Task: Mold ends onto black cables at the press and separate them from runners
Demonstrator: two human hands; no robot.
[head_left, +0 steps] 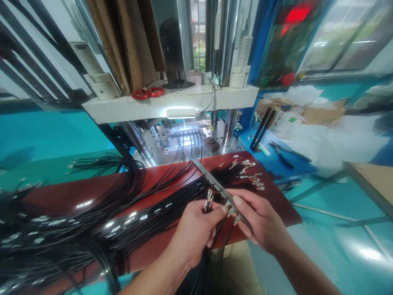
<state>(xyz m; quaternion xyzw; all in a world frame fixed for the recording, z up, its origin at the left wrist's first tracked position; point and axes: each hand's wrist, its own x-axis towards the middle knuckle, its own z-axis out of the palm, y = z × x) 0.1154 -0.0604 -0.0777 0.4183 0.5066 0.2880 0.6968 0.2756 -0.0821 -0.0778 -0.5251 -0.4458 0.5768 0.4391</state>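
My right hand [260, 221] is wrapped round the lower end of a dark metal bar [211, 180] with slots along it, which slants up and to the left. Several small metal connectors [236, 220] sit in the slots near that hand. My left hand [199, 229] grips black cables whose metal connector ends [209, 196] stick up between thumb and fingers. Its thumb presses against the bar's edge by one connector. Cable lengths hang below the hands.
Bundles of black cables [159, 217] lie across a red-brown board [138, 256]. Behind it stands a press with a steel bed [172, 153], posts and a lit lamp [182, 113]. Red-handled scissors [149, 93] rest on its crossbeam. Pliers [282, 155] lie on a blue surface at right.
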